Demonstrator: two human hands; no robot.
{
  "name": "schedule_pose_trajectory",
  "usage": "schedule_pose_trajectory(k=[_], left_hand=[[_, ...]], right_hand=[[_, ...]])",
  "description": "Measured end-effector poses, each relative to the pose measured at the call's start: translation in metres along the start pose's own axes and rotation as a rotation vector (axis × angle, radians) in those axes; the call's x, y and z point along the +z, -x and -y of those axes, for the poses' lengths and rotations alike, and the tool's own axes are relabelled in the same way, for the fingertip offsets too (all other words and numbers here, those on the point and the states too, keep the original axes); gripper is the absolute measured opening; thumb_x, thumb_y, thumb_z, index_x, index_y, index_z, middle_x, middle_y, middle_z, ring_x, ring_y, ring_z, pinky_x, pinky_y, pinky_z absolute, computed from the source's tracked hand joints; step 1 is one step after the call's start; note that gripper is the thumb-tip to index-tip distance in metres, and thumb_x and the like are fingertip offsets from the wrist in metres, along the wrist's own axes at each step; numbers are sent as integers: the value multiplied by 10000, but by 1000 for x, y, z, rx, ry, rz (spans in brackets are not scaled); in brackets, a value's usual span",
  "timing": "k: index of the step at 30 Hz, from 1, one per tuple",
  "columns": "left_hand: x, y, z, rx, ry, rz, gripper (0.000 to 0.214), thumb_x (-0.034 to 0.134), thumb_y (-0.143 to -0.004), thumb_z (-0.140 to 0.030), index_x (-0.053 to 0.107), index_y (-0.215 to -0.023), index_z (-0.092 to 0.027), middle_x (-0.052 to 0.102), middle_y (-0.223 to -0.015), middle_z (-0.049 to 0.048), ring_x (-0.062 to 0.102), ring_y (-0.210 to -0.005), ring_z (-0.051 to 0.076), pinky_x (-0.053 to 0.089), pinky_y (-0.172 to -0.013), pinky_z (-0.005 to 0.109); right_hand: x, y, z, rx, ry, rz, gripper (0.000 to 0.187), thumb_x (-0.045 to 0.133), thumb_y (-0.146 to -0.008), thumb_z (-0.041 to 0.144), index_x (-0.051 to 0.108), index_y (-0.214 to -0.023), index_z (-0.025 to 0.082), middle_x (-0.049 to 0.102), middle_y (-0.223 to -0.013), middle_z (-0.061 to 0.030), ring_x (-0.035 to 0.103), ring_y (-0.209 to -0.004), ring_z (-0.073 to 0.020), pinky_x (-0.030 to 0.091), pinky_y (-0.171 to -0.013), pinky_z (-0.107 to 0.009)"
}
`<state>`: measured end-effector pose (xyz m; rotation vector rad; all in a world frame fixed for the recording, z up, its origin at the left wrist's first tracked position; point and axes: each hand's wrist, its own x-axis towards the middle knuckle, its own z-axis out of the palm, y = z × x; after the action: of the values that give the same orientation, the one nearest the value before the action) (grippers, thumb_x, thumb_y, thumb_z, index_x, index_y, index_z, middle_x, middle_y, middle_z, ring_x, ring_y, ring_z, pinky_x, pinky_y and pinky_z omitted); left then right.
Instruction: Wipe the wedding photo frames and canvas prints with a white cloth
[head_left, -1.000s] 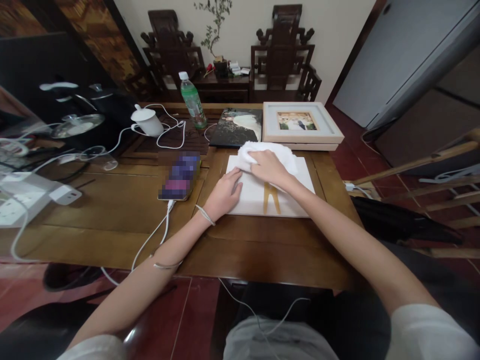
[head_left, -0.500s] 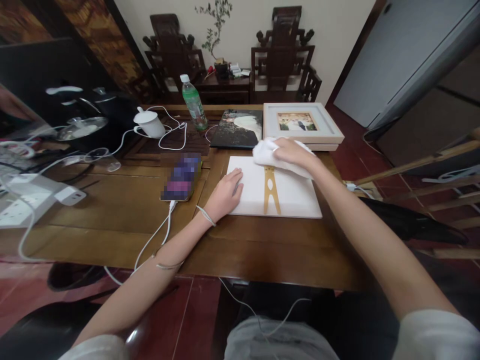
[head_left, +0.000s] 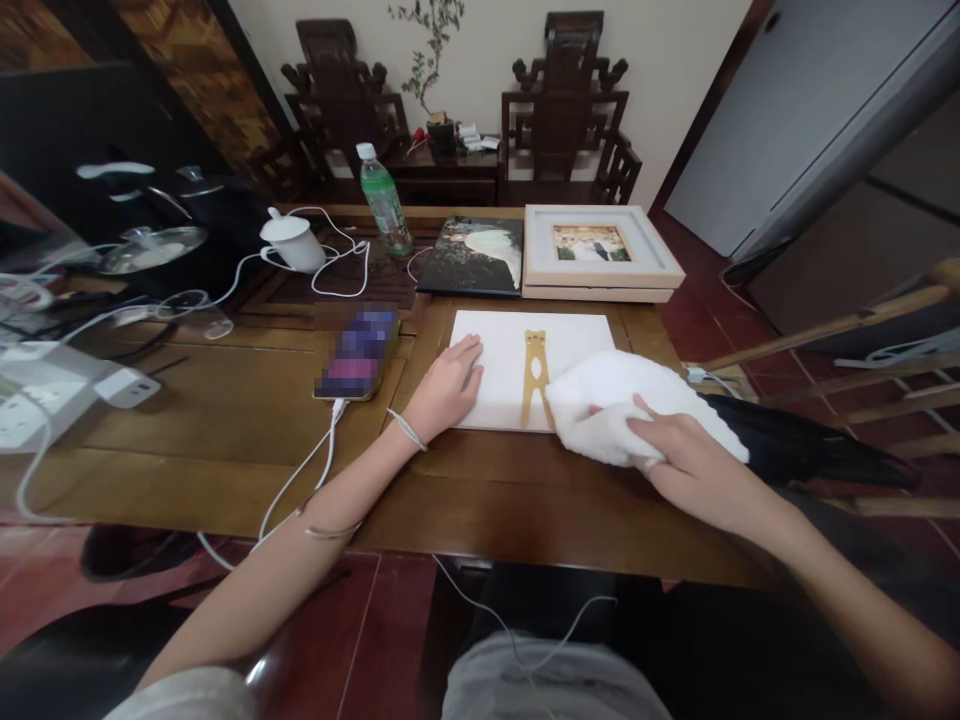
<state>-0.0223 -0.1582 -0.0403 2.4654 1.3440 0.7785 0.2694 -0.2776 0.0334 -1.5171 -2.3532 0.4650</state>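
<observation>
A flat white board (head_left: 495, 335) with a gold, two-legged fitting (head_left: 535, 352) on it lies on the table before me. My left hand (head_left: 448, 384) rests flat on the board's left edge, fingers stretched out, holding nothing. In my right hand (head_left: 675, 452) is a bunched white cloth (head_left: 622, 400). The cloth spreads over the board's lower right corner and hides it, along with the lower end of the fitting's right leg.
Behind the board lie a dark photo panel (head_left: 480, 258) and a framed picture (head_left: 652, 245). A phone (head_left: 358, 352) on a white cable lies left. Farther back stand a bottle (head_left: 386, 205), a lidded cup (head_left: 296, 243) and pots (head_left: 154, 255); a power strip (head_left: 45, 395) is far left.
My right hand has moved the cloth from the board's far edge toward me and right, to its near right corner. The fitting's top now shows. My left hand stays in place.
</observation>
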Motion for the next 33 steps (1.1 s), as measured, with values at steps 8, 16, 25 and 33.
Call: schedule_pose_trajectory(k=[8,16,25,33], left_hand=[[-2,0,-2,9,-22,13,428,401,-947,-207,583,-1285,-16,543,-1426,221,463,-1391,310,370,-1183,476],[-2,0,-3,6,-15,14,418,395,-952,-196,576,-1292,-33,540,-1434,210,451,-1401,298,364,-1188,475],[-2,0,-3,-12,-11,33,422,393,-954,-202,566,-1308,-52,525,-1449,206,434,-1412,300,350,-1192,496],[-3,0,-3,-14,-7,33,426,394,-949,-208,569,-1308,-60,523,-1453,200,434,-1412,301,355,-1188,500]], right_hand=[[-11,-60,-32,20,-35,-21,146,412,-728,219,335,-609,252,444,-564,11,450,-565,-191,408,-694,-384],[2,-101,-45,32,116,-158,194,429,-707,194,262,-641,268,390,-558,8,456,-593,-211,369,-675,-362],[-3,23,10,-118,197,114,217,389,-710,75,509,-761,248,713,-1112,-78,631,-1084,-310,455,-894,-429],[-17,-18,-2,-14,89,174,105,437,-769,180,458,-690,247,608,-718,-42,603,-785,-256,446,-753,-374]])
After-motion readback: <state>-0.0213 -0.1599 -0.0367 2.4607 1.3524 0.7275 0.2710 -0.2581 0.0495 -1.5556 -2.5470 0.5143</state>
